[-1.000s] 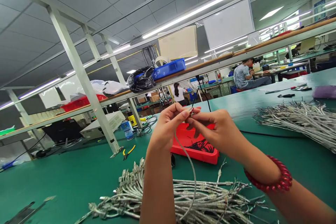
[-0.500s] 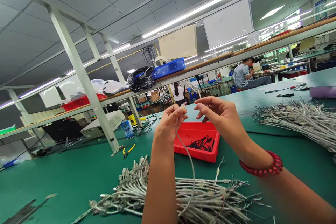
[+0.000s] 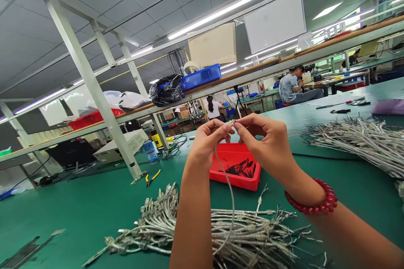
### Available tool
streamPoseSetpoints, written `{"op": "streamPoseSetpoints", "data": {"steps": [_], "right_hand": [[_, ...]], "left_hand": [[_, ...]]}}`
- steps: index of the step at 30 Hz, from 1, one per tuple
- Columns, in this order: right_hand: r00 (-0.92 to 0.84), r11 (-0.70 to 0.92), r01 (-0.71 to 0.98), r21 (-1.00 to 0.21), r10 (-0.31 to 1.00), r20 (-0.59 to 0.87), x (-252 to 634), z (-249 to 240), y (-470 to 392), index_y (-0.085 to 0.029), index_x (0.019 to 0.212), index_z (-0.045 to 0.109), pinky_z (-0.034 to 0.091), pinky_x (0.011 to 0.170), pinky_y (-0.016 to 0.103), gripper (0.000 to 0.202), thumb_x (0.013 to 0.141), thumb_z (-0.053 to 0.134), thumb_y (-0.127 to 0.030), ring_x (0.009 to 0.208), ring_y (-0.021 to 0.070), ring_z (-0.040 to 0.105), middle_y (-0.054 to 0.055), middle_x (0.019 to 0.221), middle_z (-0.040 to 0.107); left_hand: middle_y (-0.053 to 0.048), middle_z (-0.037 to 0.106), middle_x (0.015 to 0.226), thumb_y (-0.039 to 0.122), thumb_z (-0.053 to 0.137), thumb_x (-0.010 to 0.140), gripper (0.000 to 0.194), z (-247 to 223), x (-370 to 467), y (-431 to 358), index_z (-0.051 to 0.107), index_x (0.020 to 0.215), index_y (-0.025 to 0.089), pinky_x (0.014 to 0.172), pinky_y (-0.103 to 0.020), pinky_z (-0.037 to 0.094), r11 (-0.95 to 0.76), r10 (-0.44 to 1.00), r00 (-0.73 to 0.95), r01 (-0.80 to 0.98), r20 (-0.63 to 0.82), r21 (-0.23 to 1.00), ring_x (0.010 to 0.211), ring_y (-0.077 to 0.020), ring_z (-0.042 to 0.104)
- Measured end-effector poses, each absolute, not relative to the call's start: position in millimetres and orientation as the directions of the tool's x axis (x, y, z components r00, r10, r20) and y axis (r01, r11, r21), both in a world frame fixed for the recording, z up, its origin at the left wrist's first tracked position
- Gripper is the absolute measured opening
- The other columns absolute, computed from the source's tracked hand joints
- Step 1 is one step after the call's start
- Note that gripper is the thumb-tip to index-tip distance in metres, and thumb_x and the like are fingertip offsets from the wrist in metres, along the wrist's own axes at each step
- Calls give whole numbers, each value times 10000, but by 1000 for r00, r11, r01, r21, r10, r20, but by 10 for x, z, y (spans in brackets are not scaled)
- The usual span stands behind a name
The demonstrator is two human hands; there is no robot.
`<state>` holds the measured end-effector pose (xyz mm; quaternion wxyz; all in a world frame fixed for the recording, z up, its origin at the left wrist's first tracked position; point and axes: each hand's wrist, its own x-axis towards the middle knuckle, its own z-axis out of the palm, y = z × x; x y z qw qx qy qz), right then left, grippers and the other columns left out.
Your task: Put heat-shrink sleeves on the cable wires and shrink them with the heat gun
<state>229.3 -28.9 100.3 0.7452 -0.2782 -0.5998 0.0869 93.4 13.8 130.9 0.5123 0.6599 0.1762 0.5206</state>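
Note:
My left hand [image 3: 208, 138] pinches a grey cable [image 3: 232, 195] close to its pale end, above a red tray. From there the cable hangs in a curve down to a bundle of similar cables [image 3: 249, 233] with clear plugs and bare wire ends. At the tip of the held cable, my right hand [image 3: 264, 136] is closed in a pinch, its thumb and forefinger meeting the left fingertips. The fingers hide most of that tip. Thin black pieces [image 3: 241, 168] lie inside the red tray [image 3: 235, 180].
Yellow-handled pliers [image 3: 153, 178] and a blue can [image 3: 150, 152] are on the green table at left. Another cable bundle [image 3: 353, 141] lies at right. A shelf post [image 3: 91, 84] rises from the table. A seated person [image 3: 290, 86] works farther back.
My right hand has come in to the left and closed at the cable's tip, where it was apart with fingers loosely spread. The view has shifted slightly.

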Motion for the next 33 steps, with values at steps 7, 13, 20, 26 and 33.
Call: {"op": "streamPoseSetpoints", "data": {"steps": [7,13,20,26,33], "right_hand": [[149,799,134,-586,568,809,2467,1115,-339,-175,762,743,521,526,234,128,776,766,-300,555,128,655,16,646,704],[129,701,-324,-635,698,705,2528,1132,-262,-190,762,766,590,550,210,215,759,784,-404,545,102,671,19,722,733],[83,672,-413,-615,701,709,2506,1136,-277,-201,726,772,601,562,176,129,721,826,-318,567,94,686,-3,662,725],[113,689,-409,-598,688,717,2508,1146,-290,-192,710,776,598,569,148,111,727,822,-291,561,77,677,-8,608,712],[99,698,-414,-584,672,734,2507,1135,-274,-189,705,776,591,580,125,88,751,801,-260,557,61,671,-15,601,710]], "left_hand": [[25,696,619,291,880,667,338,1301,938,139,767,979,227,639,-199,507,-471,721,395,-325,570,820,570,-81,617],[-7,706,625,304,841,724,123,1303,928,89,800,782,203,564,-196,505,-516,671,441,-298,596,803,525,-83,621],[-6,695,590,274,842,722,103,1351,900,-25,806,783,199,547,-175,492,-542,669,449,-250,592,803,513,-70,601],[-9,702,599,250,836,716,78,1355,902,-77,809,777,211,542,-175,478,-555,684,448,-193,576,809,524,-72,592],[-12,701,595,279,843,702,106,1363,902,-78,809,777,211,560,-207,492,-568,696,437,-151,570,809,511,-84,584]]}}
